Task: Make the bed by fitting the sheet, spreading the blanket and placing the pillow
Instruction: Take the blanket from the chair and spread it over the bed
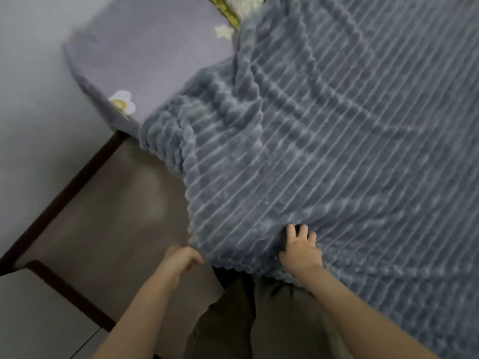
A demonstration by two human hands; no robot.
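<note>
Left hand (181, 257): gripping the near edge of the blanket (337, 151), fingers curling round the fabric at its corner over the floor (108, 216).
Right hand (300, 251): lying on the blanket just beside the left, fingers bending into the plush and bunching a fold.
Blanket: grey, ribbed, covering most of the bed, its left side rumpling and hanging off the edge.
Sheet (145, 53): lilac with flower prints, showing bare at the far left corner.
Pillow (246, 6): peeking out at the far edge, partly hidden.
</note>
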